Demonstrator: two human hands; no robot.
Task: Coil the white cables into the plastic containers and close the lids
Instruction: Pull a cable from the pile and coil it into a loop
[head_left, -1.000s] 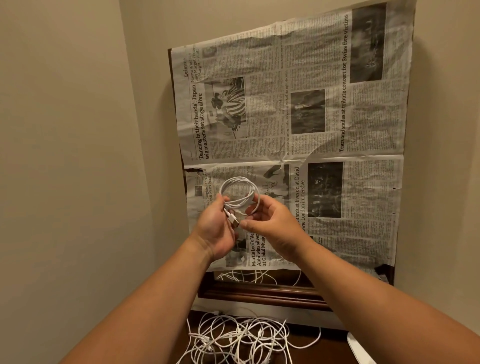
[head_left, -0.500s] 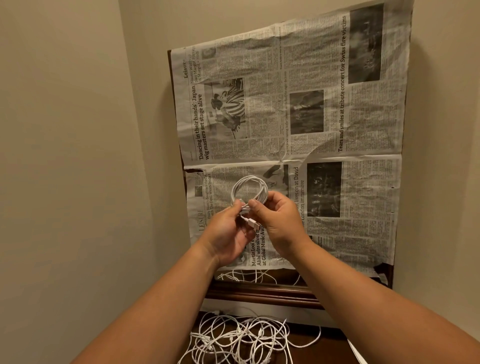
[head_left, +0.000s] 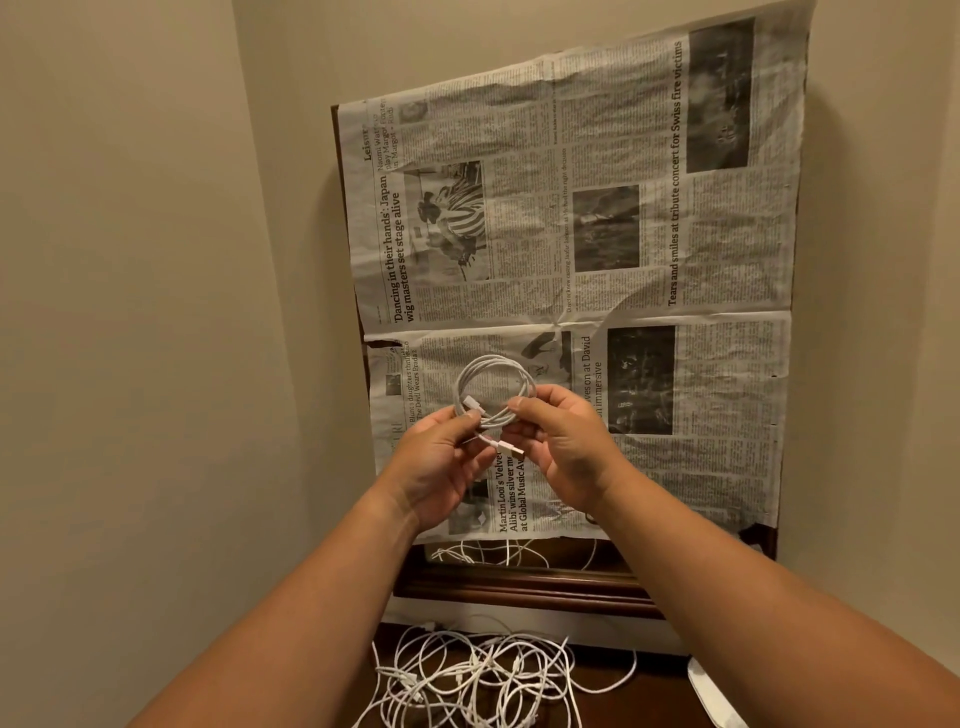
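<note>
Your left hand (head_left: 441, 462) and right hand (head_left: 566, 452) both pinch the coiled white cable (head_left: 493, 371) at its lower arc. The loop rises above your fingertips. Loose cables (head_left: 478, 675) lie tangled below.

Newspaper (head_left: 597, 260) over dark wooden frame (head_left: 519, 590), beige wall (head_left: 130, 260)

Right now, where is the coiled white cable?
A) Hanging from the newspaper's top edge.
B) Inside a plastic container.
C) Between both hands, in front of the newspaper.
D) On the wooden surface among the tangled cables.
C: the left hand and the right hand both pinch the coiled cable in front of the newspaper, above the tangled cables.
</note>
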